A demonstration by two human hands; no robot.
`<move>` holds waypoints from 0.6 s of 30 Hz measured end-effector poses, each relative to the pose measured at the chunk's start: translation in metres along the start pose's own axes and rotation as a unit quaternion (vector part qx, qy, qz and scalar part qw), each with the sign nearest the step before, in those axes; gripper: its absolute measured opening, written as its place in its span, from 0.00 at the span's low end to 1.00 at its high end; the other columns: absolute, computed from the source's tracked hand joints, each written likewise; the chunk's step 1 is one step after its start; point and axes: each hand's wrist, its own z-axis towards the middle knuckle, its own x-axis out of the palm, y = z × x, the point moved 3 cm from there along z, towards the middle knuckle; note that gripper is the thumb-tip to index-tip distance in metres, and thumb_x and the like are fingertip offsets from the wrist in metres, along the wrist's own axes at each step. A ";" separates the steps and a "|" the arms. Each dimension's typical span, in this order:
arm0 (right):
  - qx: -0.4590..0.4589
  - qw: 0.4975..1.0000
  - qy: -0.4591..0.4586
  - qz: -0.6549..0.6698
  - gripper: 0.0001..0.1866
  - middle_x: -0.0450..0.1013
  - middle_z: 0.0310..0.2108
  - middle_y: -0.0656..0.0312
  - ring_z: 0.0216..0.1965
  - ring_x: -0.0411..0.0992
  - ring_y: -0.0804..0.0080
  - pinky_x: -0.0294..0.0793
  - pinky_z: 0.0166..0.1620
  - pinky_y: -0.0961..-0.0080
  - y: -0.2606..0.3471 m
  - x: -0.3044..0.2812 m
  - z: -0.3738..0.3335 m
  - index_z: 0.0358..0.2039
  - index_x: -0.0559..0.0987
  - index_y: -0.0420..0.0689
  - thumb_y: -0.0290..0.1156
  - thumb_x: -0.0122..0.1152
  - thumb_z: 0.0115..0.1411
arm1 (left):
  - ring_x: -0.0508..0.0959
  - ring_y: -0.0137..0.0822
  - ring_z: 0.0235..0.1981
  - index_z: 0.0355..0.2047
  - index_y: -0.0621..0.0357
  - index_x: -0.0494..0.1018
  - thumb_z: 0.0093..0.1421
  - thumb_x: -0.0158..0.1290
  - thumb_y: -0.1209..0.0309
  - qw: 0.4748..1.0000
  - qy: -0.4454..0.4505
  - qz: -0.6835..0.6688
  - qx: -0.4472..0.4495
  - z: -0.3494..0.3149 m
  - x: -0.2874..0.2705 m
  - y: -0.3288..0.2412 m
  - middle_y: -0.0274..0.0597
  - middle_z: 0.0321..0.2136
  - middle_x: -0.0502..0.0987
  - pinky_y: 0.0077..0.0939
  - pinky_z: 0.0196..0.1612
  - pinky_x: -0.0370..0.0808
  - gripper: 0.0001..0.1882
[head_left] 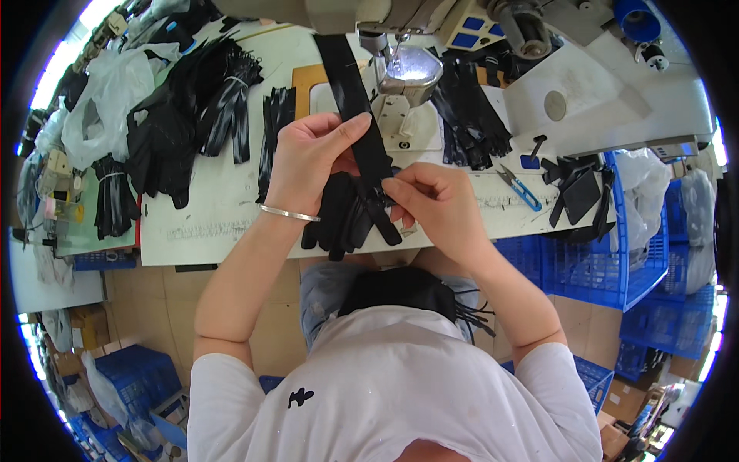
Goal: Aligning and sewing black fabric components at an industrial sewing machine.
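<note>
A long black fabric strap [344, 73] runs from under the sewing machine head down toward me. My left hand [319, 150] grips it along its middle, thumb on top. Lower down, my right hand [431, 202] pinches the strap's edge near its lower part, where a small dark fitting or fold shows; the fingers partly hide it. Beneath both hands, several black fabric pieces [339, 219] hang over the table's front edge. Just beyond the strap stands the sewing machine's lit needle area [408, 69], apart from my fingers.
Blue-handled thread snips [522, 189] lie right of my right hand. Bundles of black strips [469, 115] rest beside the machine, with more black bundles [233, 108] and a clear plastic bag [115, 100] at the left. Blue crates [585, 266] stand below the table's right end.
</note>
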 end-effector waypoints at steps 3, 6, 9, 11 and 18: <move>-0.019 0.999 -0.034 -0.006 0.08 0.73 0.17 0.65 0.18 0.69 0.85 0.67 0.22 0.85 0.005 0.000 -0.008 0.28 0.78 0.37 0.29 0.59 0.59 | 0.75 0.23 0.19 0.25 0.58 0.74 0.58 0.58 0.67 1.000 0.023 0.012 -0.001 0.005 0.003 -0.004 0.35 0.22 0.77 0.15 0.21 0.71 0.09; -0.046 0.996 -0.064 -0.048 0.07 0.72 0.17 0.65 0.18 0.69 0.84 0.67 0.22 0.84 0.007 0.001 -0.012 0.28 0.78 0.37 0.28 0.60 0.58 | 0.76 0.23 0.19 0.25 0.57 0.74 0.59 0.56 0.67 0.998 0.030 -0.039 -0.029 0.008 0.006 -0.001 0.36 0.22 0.78 0.16 0.21 0.72 0.09; -0.077 0.990 -0.073 -0.093 0.07 0.72 0.17 0.63 0.17 0.68 0.84 0.66 0.21 0.83 0.008 0.001 -0.017 0.27 0.78 0.37 0.27 0.60 0.58 | 0.76 0.23 0.19 0.26 0.57 0.74 0.60 0.54 0.67 0.998 0.042 -0.035 -0.024 0.010 0.006 0.000 0.35 0.23 0.78 0.16 0.21 0.72 0.09; -0.079 0.988 -0.068 -0.114 0.07 0.72 0.16 0.63 0.16 0.66 0.84 0.64 0.21 0.83 0.007 -0.001 -0.019 0.27 0.78 0.37 0.27 0.60 0.58 | 0.75 0.21 0.18 0.27 0.58 0.75 0.60 0.54 0.66 0.998 0.046 -0.039 -0.017 0.010 0.008 0.000 0.34 0.22 0.78 0.14 0.20 0.71 0.09; -0.081 0.991 -0.078 -0.070 0.06 0.71 0.16 0.64 0.15 0.64 0.84 0.63 0.19 0.84 0.010 0.004 -0.029 0.26 0.77 0.37 0.26 0.60 0.57 | 0.74 0.17 0.18 0.28 0.60 0.76 0.60 0.55 0.68 0.999 0.040 -0.024 -0.025 0.002 0.015 -0.007 0.33 0.21 0.77 0.10 0.20 0.70 0.08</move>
